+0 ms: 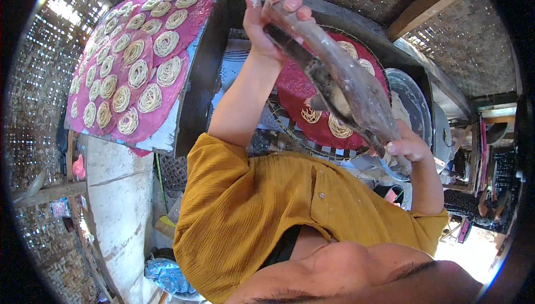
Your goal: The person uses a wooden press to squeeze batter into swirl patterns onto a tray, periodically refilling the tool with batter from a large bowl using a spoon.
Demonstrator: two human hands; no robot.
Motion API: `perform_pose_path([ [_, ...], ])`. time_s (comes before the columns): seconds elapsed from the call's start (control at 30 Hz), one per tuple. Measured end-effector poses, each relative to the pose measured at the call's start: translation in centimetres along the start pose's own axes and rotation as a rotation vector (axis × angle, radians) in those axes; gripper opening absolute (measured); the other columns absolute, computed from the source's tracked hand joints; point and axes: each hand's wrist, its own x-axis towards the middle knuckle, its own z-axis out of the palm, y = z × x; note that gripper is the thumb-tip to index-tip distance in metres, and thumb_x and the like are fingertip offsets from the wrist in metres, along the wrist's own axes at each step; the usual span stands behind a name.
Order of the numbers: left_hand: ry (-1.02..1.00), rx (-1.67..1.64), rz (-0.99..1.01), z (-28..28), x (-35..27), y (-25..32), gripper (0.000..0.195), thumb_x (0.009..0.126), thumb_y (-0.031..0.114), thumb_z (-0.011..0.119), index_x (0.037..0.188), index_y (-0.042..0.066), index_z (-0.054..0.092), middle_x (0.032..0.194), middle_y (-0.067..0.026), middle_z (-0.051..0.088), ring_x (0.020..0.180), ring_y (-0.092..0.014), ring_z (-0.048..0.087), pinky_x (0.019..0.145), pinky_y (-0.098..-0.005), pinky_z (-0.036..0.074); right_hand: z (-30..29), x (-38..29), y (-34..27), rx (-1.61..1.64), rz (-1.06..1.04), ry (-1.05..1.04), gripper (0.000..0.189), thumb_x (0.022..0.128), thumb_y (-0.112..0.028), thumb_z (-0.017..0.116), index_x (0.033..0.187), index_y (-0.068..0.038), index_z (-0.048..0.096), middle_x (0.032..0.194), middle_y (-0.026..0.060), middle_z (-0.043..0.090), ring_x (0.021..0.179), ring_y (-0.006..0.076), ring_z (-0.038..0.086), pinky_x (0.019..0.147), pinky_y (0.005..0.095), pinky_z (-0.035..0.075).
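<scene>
My left hand (267, 32) grips the upper left end of a long, two-barred wooden press (355, 70), fingers over its pale bar. My right hand (407, 147) holds its lower right end. The press slants over a round, red-pink mat (292, 88) on a slatted, round-rimmed rack (288, 133). Coiled noodle nests (339, 127) lie on that mat; a partly formed-looking coil (311, 115) sits beside the press's middle. The press hides part of the mat.
At left, overlapping pink mats (175, 91) bear several noodle nests (138, 74) on a raised surface, its dark wooden edge (200, 70) facing the rack. A large metal basin (420, 103) with whitish dough or paste stands behind my right hand. A wooden beam (432, 7) crosses the upper right.
</scene>
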Motion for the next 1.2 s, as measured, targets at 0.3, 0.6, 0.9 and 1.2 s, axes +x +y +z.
perform_pose_path([
  [0.3, -0.128, -0.058, 0.002, 1.1, -0.4, -1.8, 0.038, 0.083, 0.054, 0.038, 0.085, 0.022, 0.058, 0.084, 0.0022, 0.058, 0.080, -0.016, 0.053, 0.075, -0.0382, 0.036, -1.0, -2.8, -0.8, -0.115, 0.073, 0.049, 0.076, 0.050, -0.036, 0.071, 0.112, 0.004, 0.049, 0.098, 0.0089, 0.057, 0.090, 0.0164, 0.051, 0.079, 0.0286, 0.039],
  [0.6, -0.170, 0.010, -0.026, 2.5, -1.1, 0.2, 0.033, 0.085, 0.048, 0.040, 0.087, 0.020, 0.057, 0.087, 0.0007, 0.058, 0.079, -0.016, 0.053, 0.076, -0.0335, 0.034, 0.4, -1.7, 0.1, -0.108, -0.005, 0.024, 0.075, 0.052, -0.028, 0.071, 0.114, 0.006, 0.047, 0.104, 0.0098, 0.056, 0.097, 0.0167, 0.049, 0.088, 0.0291, 0.034],
  [0.9, 0.341, 0.056, -0.337, 2.2, -1.7, -3.7, 0.051, 0.081, 0.057, 0.039, 0.104, 0.015, 0.053, 0.102, -0.0065, 0.056, 0.091, -0.022, 0.054, 0.076, -0.0403, 0.044, -0.5, -3.5, 2.2, -0.197, 0.010, 0.116, 0.075, 0.051, -0.030, 0.071, 0.112, 0.006, 0.047, 0.099, 0.0094, 0.057, 0.091, 0.0166, 0.051, 0.083, 0.0289, 0.037],
  [1.2, 0.309, 1.085, -1.117, -1.2, -6.9, -8.2, 0.045, 0.087, 0.039, 0.038, 0.117, 0.006, 0.044, 0.119, -0.0081, 0.047, 0.103, -0.021, 0.049, 0.091, -0.0348, 0.036, -1.0, -2.4, 3.9, -0.066, -0.015, 0.122, 0.072, 0.052, -0.026, 0.072, 0.111, 0.006, 0.047, 0.094, 0.0094, 0.056, 0.086, 0.0147, 0.051, 0.078, 0.0284, 0.040],
])
